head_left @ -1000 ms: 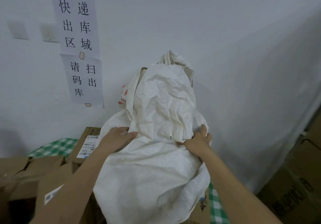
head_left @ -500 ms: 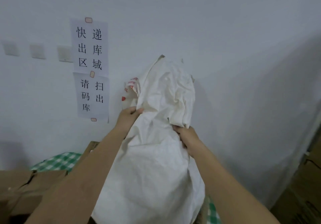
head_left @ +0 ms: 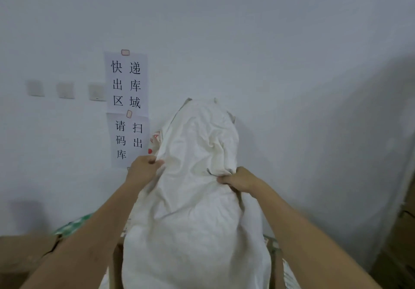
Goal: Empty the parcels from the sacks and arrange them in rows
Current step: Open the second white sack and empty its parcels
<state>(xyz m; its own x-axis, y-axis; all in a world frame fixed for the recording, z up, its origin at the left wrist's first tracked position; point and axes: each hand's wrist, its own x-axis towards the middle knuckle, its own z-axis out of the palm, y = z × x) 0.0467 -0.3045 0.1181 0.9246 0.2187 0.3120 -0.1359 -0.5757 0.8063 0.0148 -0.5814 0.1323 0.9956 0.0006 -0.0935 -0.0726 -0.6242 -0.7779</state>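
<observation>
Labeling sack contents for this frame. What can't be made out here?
- Sack contents: hidden by its own cloth, head view.
- Sack bottom: cut off by the lower edge.
- Red print on the sack's far side: mostly hidden behind a fold, unreadable.
- Boxes lower left: blurred, partly behind the left arm; labels not visible.
- Left hand and right hand fingertips: buried in gripped cloth.

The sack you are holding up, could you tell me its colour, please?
The sack is off-white with small red print near its left edge; head view.
</observation>
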